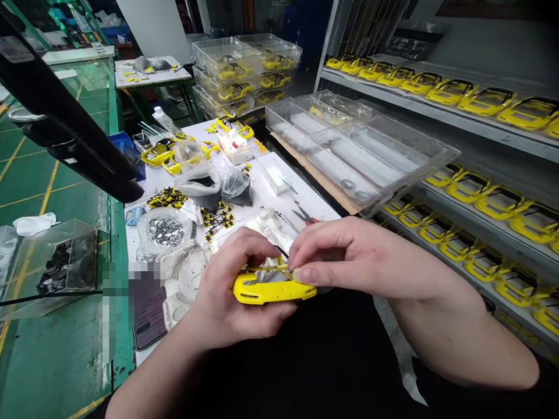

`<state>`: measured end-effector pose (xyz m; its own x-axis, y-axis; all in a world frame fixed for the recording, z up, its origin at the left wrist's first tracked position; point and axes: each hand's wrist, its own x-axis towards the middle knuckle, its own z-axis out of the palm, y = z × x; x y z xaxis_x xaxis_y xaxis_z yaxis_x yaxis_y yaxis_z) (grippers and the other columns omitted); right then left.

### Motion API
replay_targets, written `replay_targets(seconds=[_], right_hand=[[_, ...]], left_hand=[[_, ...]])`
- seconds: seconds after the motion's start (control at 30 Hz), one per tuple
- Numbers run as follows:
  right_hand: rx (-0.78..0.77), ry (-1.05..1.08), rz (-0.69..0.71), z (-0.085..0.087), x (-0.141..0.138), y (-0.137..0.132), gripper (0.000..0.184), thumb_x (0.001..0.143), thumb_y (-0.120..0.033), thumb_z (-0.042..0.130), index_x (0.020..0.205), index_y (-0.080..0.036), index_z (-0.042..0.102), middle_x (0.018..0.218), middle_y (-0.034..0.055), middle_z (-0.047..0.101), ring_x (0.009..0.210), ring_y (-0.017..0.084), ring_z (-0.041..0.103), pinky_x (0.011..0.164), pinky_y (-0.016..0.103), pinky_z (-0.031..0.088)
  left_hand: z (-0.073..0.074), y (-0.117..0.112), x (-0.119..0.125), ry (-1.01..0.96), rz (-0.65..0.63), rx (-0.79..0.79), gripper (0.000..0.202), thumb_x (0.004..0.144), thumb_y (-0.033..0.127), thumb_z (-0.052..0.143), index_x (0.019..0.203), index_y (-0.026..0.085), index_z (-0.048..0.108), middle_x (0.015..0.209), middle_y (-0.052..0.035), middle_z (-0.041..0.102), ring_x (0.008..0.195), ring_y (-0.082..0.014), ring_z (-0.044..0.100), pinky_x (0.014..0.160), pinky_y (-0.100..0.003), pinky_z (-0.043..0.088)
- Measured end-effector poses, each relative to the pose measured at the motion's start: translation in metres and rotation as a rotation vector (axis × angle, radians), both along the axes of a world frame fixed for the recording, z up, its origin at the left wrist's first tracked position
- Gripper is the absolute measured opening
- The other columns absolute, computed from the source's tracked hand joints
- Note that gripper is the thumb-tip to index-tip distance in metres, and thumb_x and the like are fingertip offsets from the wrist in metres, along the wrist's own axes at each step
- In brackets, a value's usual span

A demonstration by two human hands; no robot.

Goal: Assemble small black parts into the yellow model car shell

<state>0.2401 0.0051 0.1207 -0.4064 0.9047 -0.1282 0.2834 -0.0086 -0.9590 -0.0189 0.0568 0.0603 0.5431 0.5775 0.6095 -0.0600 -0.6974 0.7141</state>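
Noting clear plastic trays (247,55) stacked, yellow car parts (231,71) inside; left hand (231,291) gripping yellow model car body (273,289), right hand (345,253) pinching thin black strip (282,251) at its opening.

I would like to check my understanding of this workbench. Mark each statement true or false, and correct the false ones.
1. The left hand holds a yellow model car body. True.
2. The right hand grips red-handled cutters. False: they lie on the table, and the right fingertips are at the car body.
3. Rows of yellow car bodies sit on the shelves at right. True.
4. A clear bag of silver parts lies on the floor. False: it lies on the table.
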Motion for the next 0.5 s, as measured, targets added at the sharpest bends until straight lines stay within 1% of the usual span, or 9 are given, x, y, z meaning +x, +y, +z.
replay_targets(seconds=[0.07, 0.1, 0.2, 0.27, 0.4, 0.5], right_hand=[[0.057, -0.064, 0.022, 0.004, 0.001, 0.000, 0.036, 0.103, -0.058, 0.086, 0.105, -0.022, 0.091, 0.103, 0.0057, 0.083, 0.097, 0.024, 0.076, 0.084, 0.033, 0.058], [0.096, -0.091, 0.033, 0.006, 0.001, 0.000, 0.035, 0.105, -0.057, 0.084, 0.105, -0.023, 0.091, 0.102, 0.0048, 0.084, 0.096, 0.024, 0.077, 0.086, 0.033, 0.057], [0.207, -0.141, 0.060, 0.009, -0.001, 0.000, 0.030, 0.111, -0.049, 0.079, 0.104, -0.022, 0.091, 0.099, 0.0025, 0.084, 0.094, 0.020, 0.076, 0.086, 0.033, 0.055], [0.256, -0.155, 0.060, 0.010, -0.002, -0.001, 0.029, 0.113, -0.044, 0.076, 0.105, -0.021, 0.091, 0.100, 0.0016, 0.083, 0.093, 0.018, 0.076, 0.084, 0.031, 0.054], [0.318, -0.193, 0.059, 0.012, -0.005, -0.004, 0.029, 0.116, -0.038, 0.072, 0.105, -0.018, 0.090, 0.099, 0.0011, 0.082, 0.090, 0.016, 0.074, 0.081, 0.030, 0.052], [0.357, -0.222, 0.049, 0.013, -0.006, -0.006, 0.027, 0.117, -0.033, 0.070, 0.106, -0.017, 0.089, 0.099, 0.0008, 0.081, 0.091, 0.016, 0.073, 0.082, 0.030, 0.051]], left_hand=[[0.001, -0.001, -0.001, 0.017, 0.008, -0.010, 0.056, 0.090, 0.063, 0.095, 0.122, 0.025, 0.069, 0.104, -0.0040, 0.069, 0.090, -0.0205, 0.062, 0.074, -0.034, 0.050], [0.003, -0.001, -0.001, 0.034, 0.009, -0.014, 0.055, 0.091, 0.064, 0.095, 0.121, 0.025, 0.070, 0.105, -0.0040, 0.069, 0.091, -0.0205, 0.062, 0.075, -0.034, 0.050], [0.008, -0.003, -0.003, 0.076, 0.010, -0.033, 0.048, 0.094, 0.058, 0.094, 0.119, 0.026, 0.070, 0.107, -0.0042, 0.071, 0.095, -0.0211, 0.064, 0.078, -0.034, 0.052], [0.009, -0.004, -0.003, 0.071, 0.016, -0.051, 0.045, 0.095, 0.057, 0.094, 0.118, 0.026, 0.070, 0.106, -0.0039, 0.070, 0.095, -0.0211, 0.063, 0.077, -0.034, 0.051], [0.009, -0.005, -0.001, 0.054, 0.018, -0.067, 0.044, 0.095, 0.056, 0.094, 0.118, 0.026, 0.071, 0.105, -0.0031, 0.068, 0.095, -0.0203, 0.061, 0.076, -0.033, 0.049], [0.008, -0.005, -0.001, 0.046, 0.018, -0.065, 0.045, 0.095, 0.056, 0.095, 0.119, 0.026, 0.071, 0.104, -0.0030, 0.068, 0.095, -0.0205, 0.060, 0.077, -0.033, 0.049]])
